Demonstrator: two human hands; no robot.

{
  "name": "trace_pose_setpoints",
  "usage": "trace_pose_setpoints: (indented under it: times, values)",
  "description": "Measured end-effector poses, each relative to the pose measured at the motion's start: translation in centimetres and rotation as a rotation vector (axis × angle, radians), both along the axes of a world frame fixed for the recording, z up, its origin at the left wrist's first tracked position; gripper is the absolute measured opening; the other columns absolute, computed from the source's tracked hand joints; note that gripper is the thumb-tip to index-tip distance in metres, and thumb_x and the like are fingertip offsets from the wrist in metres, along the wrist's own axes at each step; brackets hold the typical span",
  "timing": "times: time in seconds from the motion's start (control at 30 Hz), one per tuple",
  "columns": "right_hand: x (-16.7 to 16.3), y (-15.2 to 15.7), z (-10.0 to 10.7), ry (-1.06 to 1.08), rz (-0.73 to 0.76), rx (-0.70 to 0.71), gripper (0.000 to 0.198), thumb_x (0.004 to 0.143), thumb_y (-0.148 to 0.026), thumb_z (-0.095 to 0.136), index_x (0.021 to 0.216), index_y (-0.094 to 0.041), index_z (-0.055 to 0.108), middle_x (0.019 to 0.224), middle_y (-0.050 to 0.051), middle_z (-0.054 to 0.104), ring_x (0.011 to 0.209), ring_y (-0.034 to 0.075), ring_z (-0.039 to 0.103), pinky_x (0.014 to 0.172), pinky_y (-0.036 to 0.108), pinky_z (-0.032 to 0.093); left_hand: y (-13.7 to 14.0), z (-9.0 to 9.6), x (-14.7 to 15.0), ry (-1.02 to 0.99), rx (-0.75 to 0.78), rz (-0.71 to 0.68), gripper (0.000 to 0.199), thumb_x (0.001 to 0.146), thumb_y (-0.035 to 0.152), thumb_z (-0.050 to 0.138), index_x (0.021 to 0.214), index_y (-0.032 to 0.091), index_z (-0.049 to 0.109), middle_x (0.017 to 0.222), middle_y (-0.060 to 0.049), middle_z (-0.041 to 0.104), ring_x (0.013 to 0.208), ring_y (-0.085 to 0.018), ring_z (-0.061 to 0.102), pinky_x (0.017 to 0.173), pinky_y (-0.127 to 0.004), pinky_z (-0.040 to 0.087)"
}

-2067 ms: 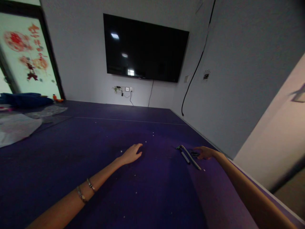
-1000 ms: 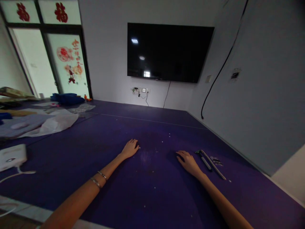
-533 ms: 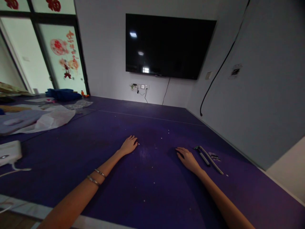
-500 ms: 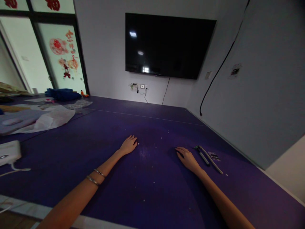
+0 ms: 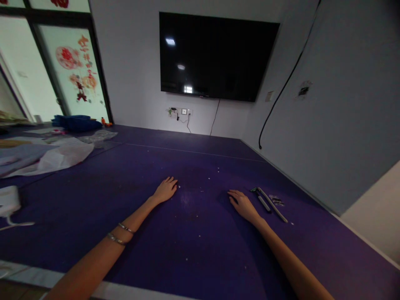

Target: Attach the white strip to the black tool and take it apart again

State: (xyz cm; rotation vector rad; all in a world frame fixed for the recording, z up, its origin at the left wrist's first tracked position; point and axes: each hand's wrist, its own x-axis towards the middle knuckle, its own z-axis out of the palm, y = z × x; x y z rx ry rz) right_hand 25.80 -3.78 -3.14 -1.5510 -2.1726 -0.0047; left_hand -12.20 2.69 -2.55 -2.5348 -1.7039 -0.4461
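Note:
My left hand (image 5: 164, 190) lies palm down on the purple tabletop (image 5: 150, 258), fingers stretched out and nothing in them. Two bracelets (image 5: 117, 238) circle that forearm. A tiny white scrap (image 5: 179, 186) lies by its fingertips. Across from it, my right hand (image 5: 242, 204) rests palm down too, fingers extended and holding nothing. Just to the right of it are a thin tool with a grey handle and green tip (image 5: 264, 204), a long pale curved strip (image 5: 273, 205) and a small clear packet with dark contents (image 5: 276, 200).
White and grey sheets (image 5: 62, 156), crinkled clear plastic (image 5: 100, 136) and a folded blue cloth (image 5: 76, 123) lie at the far left. A white device (image 5: 9, 202) with a cord sits at the left edge. Behind the table hangs a television (image 5: 215, 58); a black cable (image 5: 283, 89) dangles at right.
The whole view has shifted slightly, so everything appears a little further left and up. Both hands keep their places on the table.

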Motion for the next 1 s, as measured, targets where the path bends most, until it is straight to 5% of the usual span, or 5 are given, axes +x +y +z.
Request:
trace_pose_setpoints:
  times: [1.0]
  values:
    - [-0.34, -0.45, 0.46, 0.024, 0.021, 0.015, 0.038, 0.086, -0.027, 0.037, 0.115, -0.016, 0.06, 0.122, 0.011, 0.056, 0.114, 0.022, 0.049, 0.098, 0.038, 0.037, -0.36, 0.11, -0.17, -0.01, -0.025, -0.008, 0.048, 0.088, 0.033, 0.029, 0.127, 0.011, 0.047, 0.137, -0.014, 0.04, 0.131, -0.025, 0.028, 0.106, -0.038, 0.022]
